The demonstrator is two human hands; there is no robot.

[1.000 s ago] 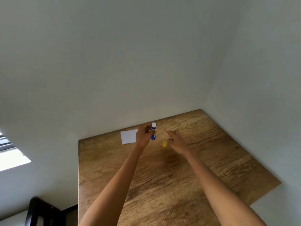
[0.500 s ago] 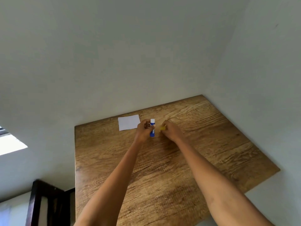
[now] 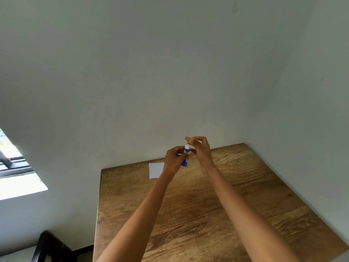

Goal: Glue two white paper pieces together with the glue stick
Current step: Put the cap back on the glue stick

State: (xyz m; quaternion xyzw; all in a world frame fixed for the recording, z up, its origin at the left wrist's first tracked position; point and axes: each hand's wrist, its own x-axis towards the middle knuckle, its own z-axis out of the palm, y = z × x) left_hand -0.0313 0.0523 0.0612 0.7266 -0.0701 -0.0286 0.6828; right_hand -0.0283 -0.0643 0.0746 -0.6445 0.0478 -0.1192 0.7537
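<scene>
My left hand [image 3: 174, 159] grips a blue glue stick [image 3: 185, 157] with a white top, held upright above the far part of the wooden table [image 3: 188, 214]. My right hand [image 3: 201, 148] pinches the small yellow cap [image 3: 190, 142] just above the stick's top. A white paper piece [image 3: 155, 170] lies flat on the table, to the left of and behind my left wrist, which covers its right edge. Only one white sheet shows.
The table stands in a corner, with pale walls behind it and to its right. A dark chair back [image 3: 49, 246] is at the lower left beside the table. A window [image 3: 13, 167] is on the left wall.
My right hand picked the yellow cap off the table and carried it up to the top of the glue stick. Both hands rose from the tabletop.
</scene>
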